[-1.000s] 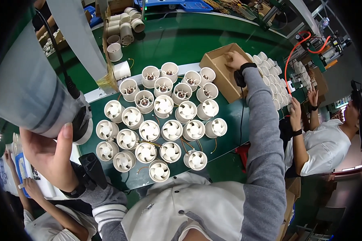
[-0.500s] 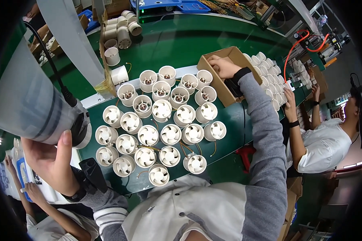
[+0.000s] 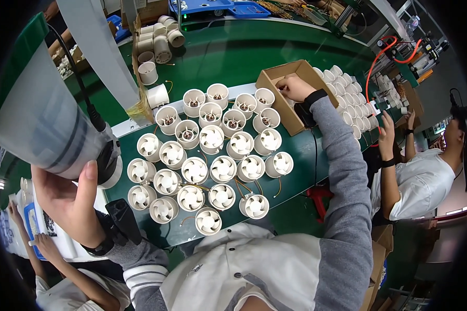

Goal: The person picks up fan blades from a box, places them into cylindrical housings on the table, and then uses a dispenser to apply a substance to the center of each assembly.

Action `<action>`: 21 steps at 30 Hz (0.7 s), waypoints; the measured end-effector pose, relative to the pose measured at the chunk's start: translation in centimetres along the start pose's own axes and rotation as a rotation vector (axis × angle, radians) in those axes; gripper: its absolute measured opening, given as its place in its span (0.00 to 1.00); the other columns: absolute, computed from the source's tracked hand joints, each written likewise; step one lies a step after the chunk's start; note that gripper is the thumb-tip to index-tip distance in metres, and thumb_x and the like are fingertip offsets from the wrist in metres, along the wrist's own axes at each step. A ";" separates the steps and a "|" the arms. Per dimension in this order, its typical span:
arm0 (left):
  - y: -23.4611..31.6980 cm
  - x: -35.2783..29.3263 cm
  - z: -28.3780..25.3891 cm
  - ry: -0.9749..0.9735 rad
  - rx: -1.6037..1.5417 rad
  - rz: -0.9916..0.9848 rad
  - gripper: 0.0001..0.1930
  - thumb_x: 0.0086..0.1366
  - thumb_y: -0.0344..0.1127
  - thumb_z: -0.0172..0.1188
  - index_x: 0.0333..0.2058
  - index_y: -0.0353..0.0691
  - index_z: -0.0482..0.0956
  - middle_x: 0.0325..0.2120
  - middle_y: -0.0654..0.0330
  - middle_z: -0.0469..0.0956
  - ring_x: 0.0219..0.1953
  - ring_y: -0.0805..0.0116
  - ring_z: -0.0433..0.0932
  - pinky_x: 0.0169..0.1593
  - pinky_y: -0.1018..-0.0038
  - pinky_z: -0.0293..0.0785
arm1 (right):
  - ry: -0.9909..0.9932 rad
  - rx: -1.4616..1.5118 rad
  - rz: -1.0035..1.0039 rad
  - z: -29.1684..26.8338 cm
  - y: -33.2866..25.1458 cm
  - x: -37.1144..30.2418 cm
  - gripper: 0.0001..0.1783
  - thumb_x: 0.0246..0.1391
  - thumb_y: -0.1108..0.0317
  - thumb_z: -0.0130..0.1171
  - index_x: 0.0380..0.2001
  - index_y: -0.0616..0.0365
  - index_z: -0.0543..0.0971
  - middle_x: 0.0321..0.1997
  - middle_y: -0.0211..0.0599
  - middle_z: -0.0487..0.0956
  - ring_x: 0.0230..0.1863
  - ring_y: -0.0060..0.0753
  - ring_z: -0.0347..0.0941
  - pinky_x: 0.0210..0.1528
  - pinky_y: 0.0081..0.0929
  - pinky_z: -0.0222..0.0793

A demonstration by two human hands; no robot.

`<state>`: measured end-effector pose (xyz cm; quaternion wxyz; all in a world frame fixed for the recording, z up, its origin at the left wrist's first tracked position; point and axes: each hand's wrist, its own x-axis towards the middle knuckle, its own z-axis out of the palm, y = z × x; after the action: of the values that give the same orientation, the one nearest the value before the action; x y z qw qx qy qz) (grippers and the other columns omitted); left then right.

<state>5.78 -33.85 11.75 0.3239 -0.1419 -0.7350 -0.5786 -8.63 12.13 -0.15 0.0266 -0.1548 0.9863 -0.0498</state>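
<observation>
My left hand (image 3: 67, 207) is closed around the lower end of a large translucent cylinder (image 3: 41, 129), thumb in front and fingers hidden behind it. A black cable (image 3: 88, 106) joins the cylinder near its dark-banded end. Over at the right, my right hand (image 3: 297, 89) reaches into an open cardboard box (image 3: 275, 78), fingertips pinched together near its left inside wall. What they pinch, if anything, is too small to make out. Between my hands stand several white round fan units (image 3: 222, 168). Farther back, several white housings (image 3: 210, 113) show copper-coloured motor parts but no blades.
White cups (image 3: 347, 98) stand in rows right of the box. More white housings (image 3: 162, 49) are stacked behind a metal post (image 3: 96, 46). A red tool (image 3: 316, 199) sits by the near table edge. Co-workers sit at right (image 3: 423, 181) and lower left (image 3: 83, 290).
My right hand has shifted slightly inside the box, its fingertips now nearer the left wall. My left hand keeps its place on the cylinder. The whole view has moved a little.
</observation>
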 end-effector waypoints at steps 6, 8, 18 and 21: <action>0.0 0.1 -0.4 -0.003 0.029 -0.057 0.29 0.44 0.25 0.59 0.46 0.27 0.60 0.40 0.49 0.68 0.44 0.61 0.69 0.50 0.69 0.61 | 0.005 -0.013 0.113 -1.2 -1.7 -0.9 0.20 0.38 0.73 0.55 0.40 0.56 0.71 0.32 0.45 0.71 0.34 0.37 0.69 0.34 0.27 0.66; -0.1 0.1 -0.4 -0.003 0.025 -0.040 0.28 0.44 0.25 0.59 0.46 0.26 0.60 0.40 0.48 0.68 0.44 0.61 0.69 0.50 0.69 0.62 | 0.053 0.078 0.112 -1.8 -1.6 -1.5 0.21 0.39 0.72 0.55 0.42 0.56 0.69 0.33 0.43 0.71 0.34 0.35 0.69 0.34 0.26 0.65; -0.3 0.2 -0.6 -0.012 0.029 -0.021 0.25 0.45 0.23 0.57 0.45 0.26 0.61 0.41 0.47 0.68 0.44 0.60 0.69 0.50 0.68 0.62 | 0.211 1.837 -0.285 -5.0 -10.4 -7.5 0.29 0.47 0.64 0.49 0.53 0.56 0.56 0.46 0.34 0.65 0.41 0.29 0.62 0.39 0.24 0.59; -0.1 0.1 -0.9 -0.005 0.029 -0.019 0.25 0.46 0.23 0.56 0.45 0.26 0.61 0.41 0.46 0.68 0.44 0.59 0.69 0.50 0.67 0.63 | 0.157 1.958 -0.379 -4.9 -12.3 -8.0 0.31 0.46 0.63 0.50 0.54 0.57 0.54 0.50 0.36 0.62 0.44 0.32 0.60 0.39 0.22 0.56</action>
<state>5.88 -34.71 11.84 0.3187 -0.1314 -0.7455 -0.5705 2.36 3.43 6.32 0.0687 -0.2157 0.4686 -0.8539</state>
